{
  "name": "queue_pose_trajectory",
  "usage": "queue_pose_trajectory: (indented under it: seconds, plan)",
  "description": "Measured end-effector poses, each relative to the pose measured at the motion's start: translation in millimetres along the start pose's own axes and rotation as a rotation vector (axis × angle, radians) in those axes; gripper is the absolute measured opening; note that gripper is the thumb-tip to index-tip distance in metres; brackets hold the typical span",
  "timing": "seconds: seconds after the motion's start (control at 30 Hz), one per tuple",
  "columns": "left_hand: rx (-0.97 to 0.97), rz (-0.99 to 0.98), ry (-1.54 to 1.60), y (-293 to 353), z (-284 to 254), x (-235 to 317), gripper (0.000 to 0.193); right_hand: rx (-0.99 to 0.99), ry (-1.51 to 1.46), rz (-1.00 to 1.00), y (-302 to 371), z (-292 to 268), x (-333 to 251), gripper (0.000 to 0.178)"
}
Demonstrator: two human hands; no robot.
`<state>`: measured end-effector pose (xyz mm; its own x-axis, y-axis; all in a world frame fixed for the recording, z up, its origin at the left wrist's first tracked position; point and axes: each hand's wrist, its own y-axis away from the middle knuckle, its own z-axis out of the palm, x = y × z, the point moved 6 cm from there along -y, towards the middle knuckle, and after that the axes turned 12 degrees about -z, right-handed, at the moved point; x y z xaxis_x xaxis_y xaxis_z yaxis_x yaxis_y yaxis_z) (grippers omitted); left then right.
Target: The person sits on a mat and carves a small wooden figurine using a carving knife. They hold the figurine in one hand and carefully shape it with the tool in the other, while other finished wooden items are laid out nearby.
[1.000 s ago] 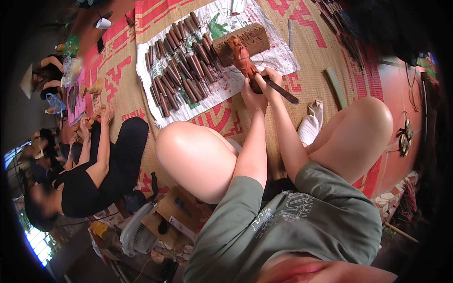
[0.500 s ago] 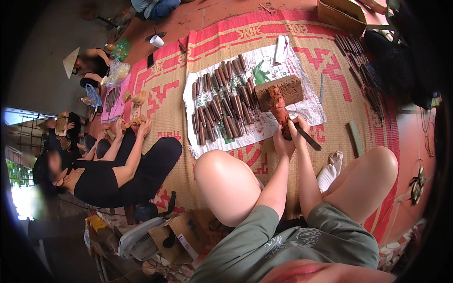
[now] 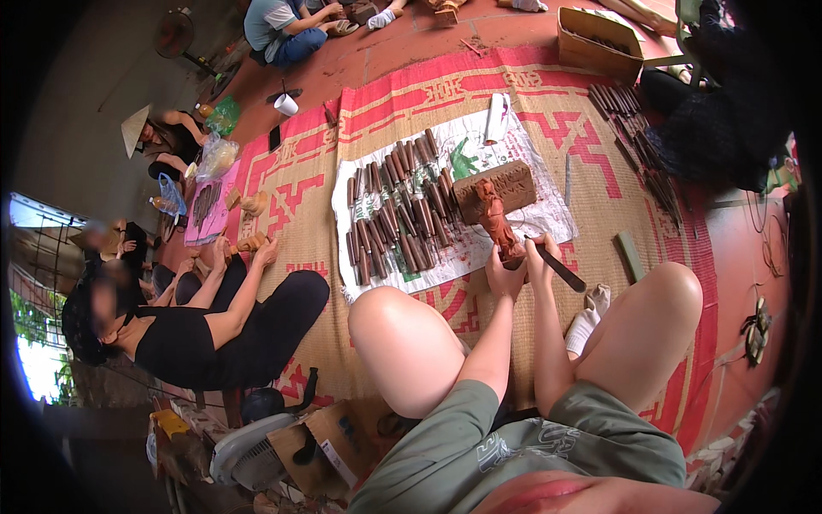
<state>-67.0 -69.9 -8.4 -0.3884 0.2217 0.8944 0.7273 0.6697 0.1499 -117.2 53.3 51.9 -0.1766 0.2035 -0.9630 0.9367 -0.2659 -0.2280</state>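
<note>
My left hand [image 3: 503, 276] is closed around the lower end of a reddish-brown carved wooden figurine [image 3: 493, 216]. The figurine's upper end leans over a brown wooden block [image 3: 517, 187] with a carved face. My right hand [image 3: 541, 255], close beside the left, grips a carving chisel [image 3: 568, 276] by its long dark handle, which sticks out toward my right knee. The chisel's tip is too small to make out at the figurine's base. To the left of the block, several wooden-handled carving tools [image 3: 401, 206] lie in rows on a white printed sack [image 3: 462, 267].
The sack lies on a red and tan woven mat [image 3: 377, 111]. A grey-green bar [image 3: 630, 257] lies right of my hands. More tools [image 3: 635, 128] and a box [image 3: 591, 53] stand at the far right. At left, a person in black [image 3: 188, 334] holds a wooden piece.
My view has tilted up, so more of the far floor and the people seated there shows. Both hands keep their hold on the figurine and chisel, with only a slight shift.
</note>
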Motion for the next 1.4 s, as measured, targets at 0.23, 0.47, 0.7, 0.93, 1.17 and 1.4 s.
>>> queue_pose_trajectory:
  seconds: [0.23, 0.47, 0.7, 0.93, 1.17, 1.4]
  plan:
    - [0.175, 0.120, -0.103, 17, -6, 23, 0.085, -0.008, -0.081, -0.099, 2, 2, -27, 0.015]
    - [0.441, -0.177, -0.482, 35, 12, -15, 0.069, -0.060, -0.096, -0.091, 13, 1, -37, 0.012]
    - [0.292, -0.366, -0.541, 41, 11, 13, 0.095, -0.036, 0.007, -0.167, 5, -15, -26, 0.013]
    - [0.204, -0.318, -0.326, 36, -4, 11, 0.106, -0.019, -0.010, -0.124, 7, -16, -14, 0.013]
    - [0.104, -0.301, -0.258, 25, -10, -6, 0.118, 0.005, -0.186, 0.032, 7, -21, 10, 0.011]
    - [0.200, -0.161, -0.243, 11, -22, -43, 0.100, -0.043, -0.268, 0.106, 19, -8, 13, 0.010]
